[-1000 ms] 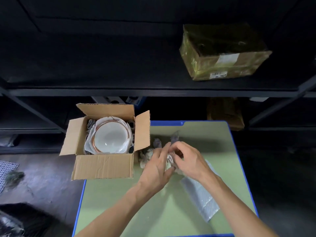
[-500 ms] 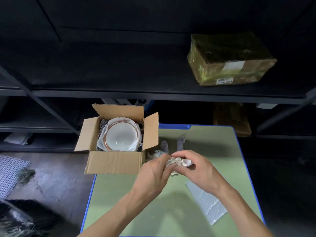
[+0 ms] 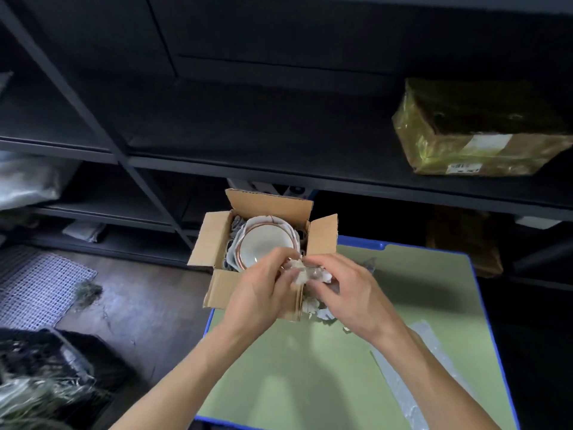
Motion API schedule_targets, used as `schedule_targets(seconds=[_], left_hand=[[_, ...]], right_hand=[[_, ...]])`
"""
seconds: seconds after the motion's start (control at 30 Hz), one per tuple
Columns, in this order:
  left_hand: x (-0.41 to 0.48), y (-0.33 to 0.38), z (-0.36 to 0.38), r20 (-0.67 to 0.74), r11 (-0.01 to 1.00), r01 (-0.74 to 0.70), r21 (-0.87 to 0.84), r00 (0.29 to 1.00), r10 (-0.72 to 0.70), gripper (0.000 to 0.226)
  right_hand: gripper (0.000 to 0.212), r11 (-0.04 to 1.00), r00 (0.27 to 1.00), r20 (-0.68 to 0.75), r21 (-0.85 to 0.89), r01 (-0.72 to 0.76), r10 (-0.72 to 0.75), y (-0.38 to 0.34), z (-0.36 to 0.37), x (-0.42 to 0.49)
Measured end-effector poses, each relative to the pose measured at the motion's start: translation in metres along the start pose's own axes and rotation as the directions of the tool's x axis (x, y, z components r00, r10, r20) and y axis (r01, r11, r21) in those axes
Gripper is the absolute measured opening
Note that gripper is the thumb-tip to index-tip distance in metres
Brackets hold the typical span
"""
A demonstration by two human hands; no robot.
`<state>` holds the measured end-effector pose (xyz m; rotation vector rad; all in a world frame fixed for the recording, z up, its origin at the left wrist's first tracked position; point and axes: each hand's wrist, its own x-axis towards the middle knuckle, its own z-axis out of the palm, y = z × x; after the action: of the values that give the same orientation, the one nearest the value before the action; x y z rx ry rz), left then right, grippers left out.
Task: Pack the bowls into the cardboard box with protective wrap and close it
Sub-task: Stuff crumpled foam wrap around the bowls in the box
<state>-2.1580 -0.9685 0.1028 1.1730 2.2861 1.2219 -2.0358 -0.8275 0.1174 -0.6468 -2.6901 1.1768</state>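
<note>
Box (image 3: 223, 288) plain brown cardboard. Bowl (image 3: 266, 247) white, copper-orange rim band. Wad (image 3: 299, 270) off-white. Table (image 3: 310, 383) pale green top, blue edge. Bubble wrap (image 3: 400, 389) translucent grey. Shelf (image 3: 279, 135) black. Parcel (image 3: 465, 150) yellow-gold, white label. Mat (image 3: 37, 283) white grid mesh. Floor (image 3: 139, 299) dark brown.

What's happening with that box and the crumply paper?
Someone is packing bowls. The left hand and right hand together grip a crumpled paper wad at the near edge of the cardboard box. A white bowl already sits inside, padded with wrap. The flaps are open, and a bubble wrap sheet lies on the green table.
</note>
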Motion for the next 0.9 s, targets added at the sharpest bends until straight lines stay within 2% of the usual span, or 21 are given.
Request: schedule_targets(seconds=[0.2, 0.37, 0.43, 0.57, 0.63, 0.73, 0.8, 0.9], left_hand=[[0.037, -0.021, -0.020, 0.124, 0.998, 0.007, 0.061, 0.992, -0.014, 0.018], [0.057, -0.025, -0.029, 0.316, 0.995, -0.047, 0.087, 0.948, 0.017, 0.036], [0.060, -0.028, -0.029, 0.361, 0.995, -0.060, 0.078, 0.932, 0.028, 0.034], [0.061, -0.035, -0.030, 0.299, 0.998, -0.054, 0.040, 0.954, 0.039, 0.017], [0.063, -0.042, -0.034, 0.242, 0.999, -0.004, 0.031, 0.970, -0.004, 0.016], [0.065, -0.053, -0.045, 0.196, 0.999, 0.036, 0.000, 0.980, -0.036, 0.016], [0.067, -0.058, -0.049, 0.209, 1.000, 0.009, -0.015, 0.978, -0.006, 0.019], [0.073, -0.059, -0.050, 0.216, 0.999, -0.037, -0.014, 0.976, 0.039, 0.021]], right_hand=[[0.043, 0.998, 0.999, -0.037, -0.061, -0.001, -0.001, -0.014, 0.011, 0.020], [0.031, 0.992, 0.987, -0.144, -0.087, -0.090, 0.077, -0.015, 0.024, 0.031], [0.030, 0.989, 0.981, -0.168, -0.096, -0.115, 0.098, -0.017, 0.027, 0.034], [0.041, 0.987, 0.984, -0.137, -0.095, -0.126, 0.113, -0.029, 0.031, 0.037], [0.040, 0.987, 0.991, -0.123, -0.145, -0.068, 0.050, -0.036, 0.034, 0.042], [0.044, 0.994, 0.997, -0.071, -0.107, -0.004, -0.003, -0.033, 0.047, 0.059], [0.039, 0.992, 0.997, -0.082, -0.130, -0.009, -0.002, -0.029, 0.055, 0.070], [0.025, 0.960, 0.987, -0.157, -0.280, -0.009, -0.036, -0.029, 0.061, 0.078]])
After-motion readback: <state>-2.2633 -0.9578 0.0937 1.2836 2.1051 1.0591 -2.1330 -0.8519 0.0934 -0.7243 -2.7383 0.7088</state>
